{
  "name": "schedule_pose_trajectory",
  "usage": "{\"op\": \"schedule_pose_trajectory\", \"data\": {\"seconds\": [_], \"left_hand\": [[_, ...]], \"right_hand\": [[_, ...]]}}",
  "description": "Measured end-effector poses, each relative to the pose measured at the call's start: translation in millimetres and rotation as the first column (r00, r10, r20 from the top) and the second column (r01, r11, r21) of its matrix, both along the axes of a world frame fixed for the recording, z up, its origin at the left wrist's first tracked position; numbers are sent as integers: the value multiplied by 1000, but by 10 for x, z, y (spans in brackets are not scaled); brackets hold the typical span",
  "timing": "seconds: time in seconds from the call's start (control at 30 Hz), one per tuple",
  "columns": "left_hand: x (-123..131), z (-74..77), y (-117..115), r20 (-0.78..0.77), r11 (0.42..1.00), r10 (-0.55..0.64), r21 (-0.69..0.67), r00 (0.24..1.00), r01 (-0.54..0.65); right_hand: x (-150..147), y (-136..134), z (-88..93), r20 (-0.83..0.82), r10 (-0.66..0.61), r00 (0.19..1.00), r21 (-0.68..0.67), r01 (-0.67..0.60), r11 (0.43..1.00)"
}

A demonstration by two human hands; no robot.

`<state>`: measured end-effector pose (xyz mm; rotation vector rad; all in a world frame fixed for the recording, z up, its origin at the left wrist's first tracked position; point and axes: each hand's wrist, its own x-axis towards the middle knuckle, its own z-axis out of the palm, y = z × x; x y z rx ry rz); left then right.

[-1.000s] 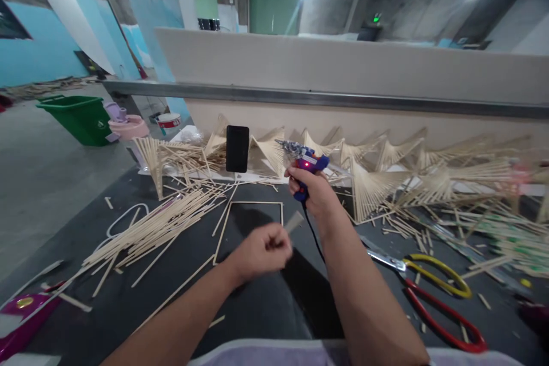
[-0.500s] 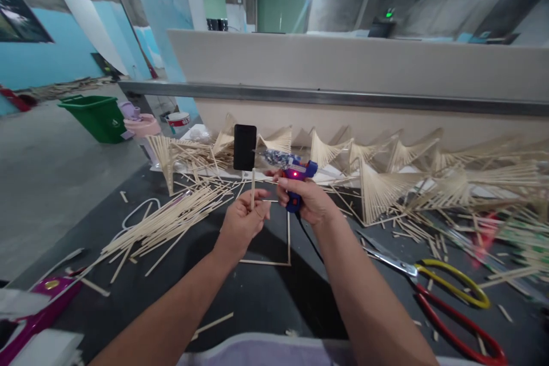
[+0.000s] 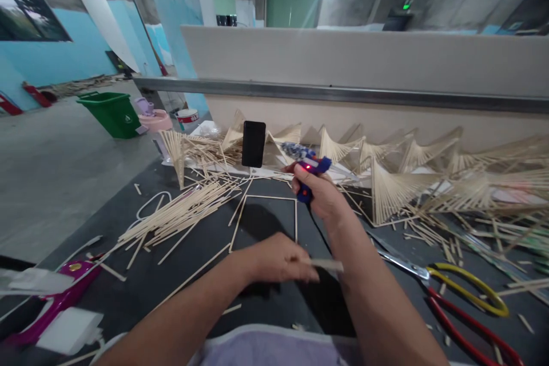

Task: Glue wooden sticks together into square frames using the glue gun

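My left hand (image 3: pixel 281 258) is low over the dark table, closed on a short wooden stick (image 3: pixel 328 265) that points right toward my right forearm. The stick is a little blurred. In my right hand (image 3: pixel 321 190) is a blue hot glue gun (image 3: pixel 316 164) with a red light on; its nozzle end is wrapped in something silvery and points left. Beneath and behind my left hand lies a frame of thin sticks (image 3: pixel 271 198) on the table, its near side hidden by my arm and hand.
A pile of loose sticks (image 3: pixel 189 214) lies to the left. Fan-like stick structures (image 3: pixel 392 194) line the back, near an upright black phone (image 3: pixel 254 144). Scissors with yellow and red handles (image 3: pixel 422 272) lie at right, a magenta tool (image 3: pixel 64 297) at left. A cord runs from the glue gun.
My left hand has moved down and right, away from the nozzle, and its stick has turned from upright to nearly level. The glue gun stays raised in my right hand. The view shifts slightly.
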<state>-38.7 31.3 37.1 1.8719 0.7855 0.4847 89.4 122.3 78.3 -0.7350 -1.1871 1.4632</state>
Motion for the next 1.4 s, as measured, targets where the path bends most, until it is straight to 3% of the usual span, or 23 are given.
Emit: {"op": "schedule_pose_trajectory", "data": {"seconds": [0.07,0.1,0.2,0.27,0.33,0.4,0.43,0.5,0.57,0.67,0.8,0.9,1.13,1.4], "left_hand": [[13,-42,-36,-175,957,-290,-78,941,280],[-2,-41,-41,-205,923,-384,-127,900,364],[-142,61,9,-136,868,-477,-225,868,442],[-297,154,97,-41,927,-321,-218,946,305],[-473,184,228,129,957,-8,-288,992,45],[-646,112,386,345,890,372,-396,862,-226],[-725,42,468,405,844,492,-437,771,-310],[-862,-128,610,430,765,639,-441,638,-469],[-961,-282,701,375,697,717,-384,587,-606],[-1028,-408,745,371,642,759,-281,536,-714],[-1032,-460,758,399,638,746,-201,533,-743],[-1052,-500,795,413,599,763,-162,497,-784],[-1095,-591,845,371,504,805,-15,463,-864],[-1089,-626,868,353,496,808,25,471,-868]], "right_hand": [[99,123,-18,-62,-204,977,-21,203,979],[138,179,-34,-100,-310,946,-53,306,951],[184,273,-100,-141,-477,867,-106,466,878],[141,263,-154,-83,-433,898,-48,430,901],[46,217,-223,22,-332,943,30,331,943],[-73,166,-309,112,-250,962,63,244,968],[-132,144,-357,142,-212,967,55,207,977],[-232,112,-457,201,-136,970,22,134,991],[-302,89,-551,254,-64,965,-8,68,998],[-367,58,-658,318,16,948,-36,-5,999],[-413,23,-723,444,114,889,-95,-80,992],[-423,25,-751,525,153,837,-108,-112,988],[-418,69,-836,720,141,680,-111,-88,990],[-449,35,-832,840,41,542,-47,-3,999]]}}
